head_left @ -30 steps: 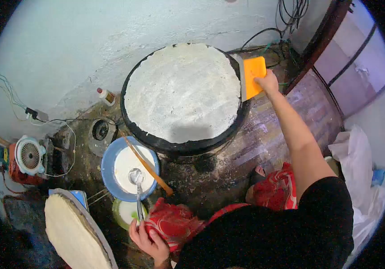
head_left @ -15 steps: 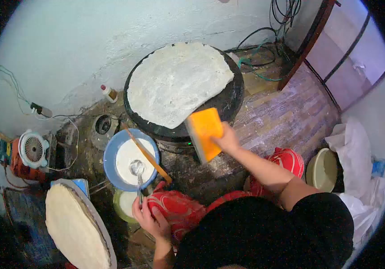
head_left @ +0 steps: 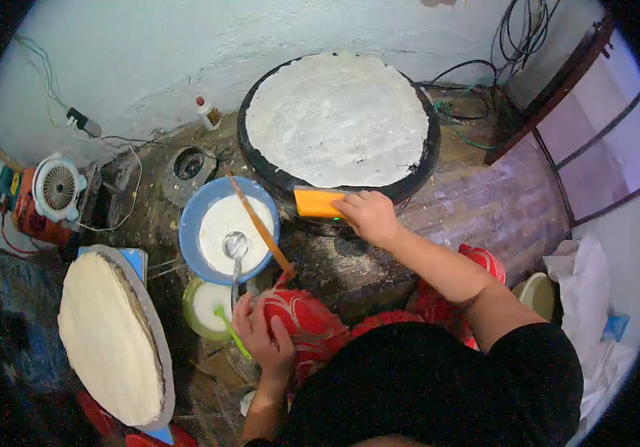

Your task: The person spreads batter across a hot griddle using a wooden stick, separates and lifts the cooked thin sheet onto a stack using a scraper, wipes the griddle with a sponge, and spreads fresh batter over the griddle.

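At the near edge of the round black griddle (head_left: 429, 153), the right hand (head_left: 370, 216) grasps the right end of a flat orange scraper (head_left: 316, 203), fingers bent close together over its smooth face; the thumb's place cannot be told. The griddle carries a thin, matte white sheet (head_left: 338, 119), almost circular, with a ragged rim and a faintly mottled surface.

Beside the patterned red cloth (head_left: 297, 320), the left hand (head_left: 264, 335) has its fingers bent and slightly parted at the handle end of a shiny metal ladle (head_left: 236, 244); whether they pinch it is unclear. The ladle's rounded head lies in thick white batter (head_left: 214, 223) inside a blue bowl (head_left: 188, 231), crossed by a slim wooden stick (head_left: 260, 223). Just below sits a green bowl (head_left: 192, 316) of whitish liquid, a bright green handle (head_left: 239, 343) slanting out. Farther left, a pale, soft-looking oval layer (head_left: 107, 335) covers a grey board (head_left: 165, 357).
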Tool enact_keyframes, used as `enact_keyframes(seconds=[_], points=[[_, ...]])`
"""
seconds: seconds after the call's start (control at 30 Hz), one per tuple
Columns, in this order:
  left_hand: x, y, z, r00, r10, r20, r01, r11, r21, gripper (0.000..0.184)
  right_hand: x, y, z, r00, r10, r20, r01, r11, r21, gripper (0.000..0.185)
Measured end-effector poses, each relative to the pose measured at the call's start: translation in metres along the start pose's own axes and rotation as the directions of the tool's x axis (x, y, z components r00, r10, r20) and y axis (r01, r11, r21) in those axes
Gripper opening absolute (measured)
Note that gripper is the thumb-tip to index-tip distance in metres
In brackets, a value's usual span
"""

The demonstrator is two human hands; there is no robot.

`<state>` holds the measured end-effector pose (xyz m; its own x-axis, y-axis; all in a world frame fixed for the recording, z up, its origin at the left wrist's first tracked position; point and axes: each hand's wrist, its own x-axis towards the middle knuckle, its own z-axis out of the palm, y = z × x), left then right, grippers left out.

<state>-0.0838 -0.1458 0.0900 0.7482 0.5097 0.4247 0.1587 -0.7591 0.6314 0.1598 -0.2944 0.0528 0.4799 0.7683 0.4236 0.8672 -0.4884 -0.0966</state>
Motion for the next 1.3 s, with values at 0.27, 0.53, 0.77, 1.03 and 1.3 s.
enact_keyframes(seconds=[0.27,0.53,0.77,1.03,1.3], points=[[0.005,-0.001,0.013,0.994,0.112,0.009,-0.112,0.994,-0.008,0.033,0.132,0.001,0.064,0.976,0.205,0.068,-0.192,0.967,-0.165,0.015],[0.029,-0.008,0.012,0.995,-0.029,0.099,0.055,0.96,-0.273,0.031,0.133,0.013,0.044,0.949,0.302,-0.093,-0.308,0.95,-0.058,0.015],[0.125,-0.059,0.077,0.978,0.201,0.062,-0.194,0.976,-0.097,0.043,0.034,0.004,0.011,0.99,0.117,-0.081,-0.125,0.986,-0.107,0.021],[0.221,-0.042,0.173,0.886,0.436,0.16,-0.448,0.893,0.05,0.066,0.028,0.022,-0.012,0.98,0.183,-0.081,-0.195,0.966,-0.17,0.027],[0.283,-0.056,0.22,0.811,0.457,0.365,-0.485,0.874,-0.018,0.008,0.043,0.014,0.027,0.999,0.016,-0.042,-0.022,0.99,-0.14,0.027]])
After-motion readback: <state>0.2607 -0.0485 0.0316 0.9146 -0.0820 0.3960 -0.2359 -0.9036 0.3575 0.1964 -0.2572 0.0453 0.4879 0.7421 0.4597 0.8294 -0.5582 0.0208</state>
